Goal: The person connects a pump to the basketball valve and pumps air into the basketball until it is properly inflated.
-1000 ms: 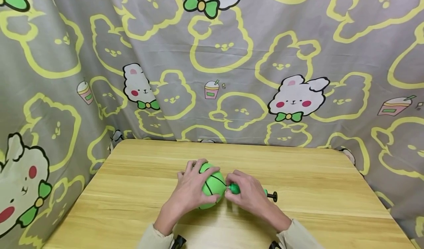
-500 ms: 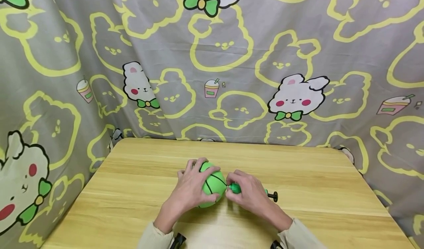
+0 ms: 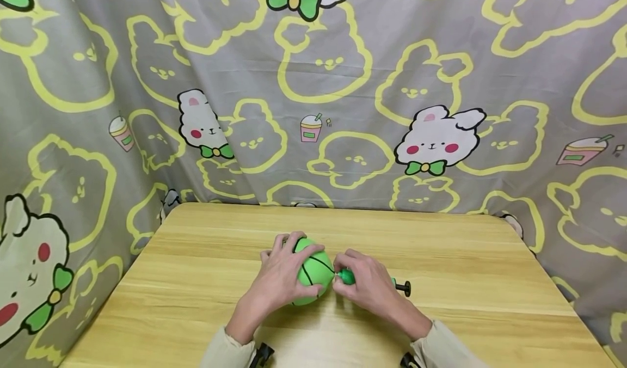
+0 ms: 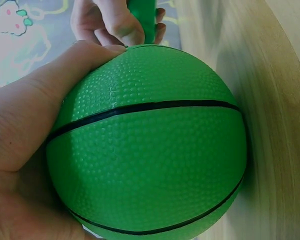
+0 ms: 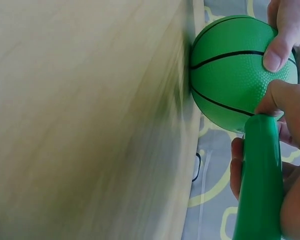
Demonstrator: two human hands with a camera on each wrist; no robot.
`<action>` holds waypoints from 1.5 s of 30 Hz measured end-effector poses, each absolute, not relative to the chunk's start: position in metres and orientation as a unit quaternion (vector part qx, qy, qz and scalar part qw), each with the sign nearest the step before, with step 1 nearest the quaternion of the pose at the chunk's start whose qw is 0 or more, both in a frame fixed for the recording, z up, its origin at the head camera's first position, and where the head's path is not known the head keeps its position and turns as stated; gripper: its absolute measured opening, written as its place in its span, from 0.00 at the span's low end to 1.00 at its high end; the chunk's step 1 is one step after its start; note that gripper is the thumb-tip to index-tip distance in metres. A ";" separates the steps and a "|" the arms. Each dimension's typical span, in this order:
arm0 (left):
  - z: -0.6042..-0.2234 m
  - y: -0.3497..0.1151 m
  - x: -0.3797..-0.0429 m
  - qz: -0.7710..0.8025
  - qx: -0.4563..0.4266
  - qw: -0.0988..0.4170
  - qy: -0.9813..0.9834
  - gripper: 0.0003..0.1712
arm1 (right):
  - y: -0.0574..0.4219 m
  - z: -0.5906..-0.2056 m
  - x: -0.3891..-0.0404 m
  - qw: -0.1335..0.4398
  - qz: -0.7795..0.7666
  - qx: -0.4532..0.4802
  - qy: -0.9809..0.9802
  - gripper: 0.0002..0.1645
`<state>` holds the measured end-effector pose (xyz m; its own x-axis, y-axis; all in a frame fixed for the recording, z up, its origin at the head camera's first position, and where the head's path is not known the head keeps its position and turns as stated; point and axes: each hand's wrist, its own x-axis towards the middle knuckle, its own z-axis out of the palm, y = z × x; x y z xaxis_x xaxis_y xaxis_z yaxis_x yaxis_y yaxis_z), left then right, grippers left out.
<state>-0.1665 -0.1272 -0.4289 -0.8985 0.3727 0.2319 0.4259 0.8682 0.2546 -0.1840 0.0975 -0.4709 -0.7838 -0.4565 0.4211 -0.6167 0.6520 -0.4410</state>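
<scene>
A small green basketball with black lines rests on the table, and my left hand grips it from the left with fingers spread around it. On the ball's right side, my right hand holds a green ball pump. A thin needle at the pump's front meets the ball; how deep it sits I cannot tell. The pump's black handle sticks out behind the right hand. In the left wrist view, the ball fills the middle, and the right hand shows beyond it.
The wooden table extends around both hands. Behind it and along the left hangs a grey curtain printed with yellow outlines and white rabbits. Pale sleeves and black wrist mounts show at the bottom.
The head view has shifted very slightly. Both hands, the basketball and the pump keep nearly the same positions.
</scene>
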 end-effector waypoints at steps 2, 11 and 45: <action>-0.429 -0.127 -0.167 -0.150 -0.208 0.089 -0.962 0.41 | 0.098 -0.471 -0.184 0.140 0.289 0.301 -0.898 0.13; -0.428 -0.126 -0.167 -0.153 -0.213 0.088 -0.961 0.41 | 0.101 -0.472 -0.183 0.149 0.289 0.306 -0.895 0.13; -0.426 -0.124 -0.163 -0.156 -0.220 0.095 -0.958 0.42 | 0.111 -0.475 -0.176 0.187 0.244 0.372 -0.876 0.08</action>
<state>-0.1633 -0.1235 -0.4262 -0.8850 0.3927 0.2502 0.4517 0.8545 0.2565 -0.1756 0.1105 -0.4753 -0.6535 -0.5603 0.5089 -0.7428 0.6042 -0.2887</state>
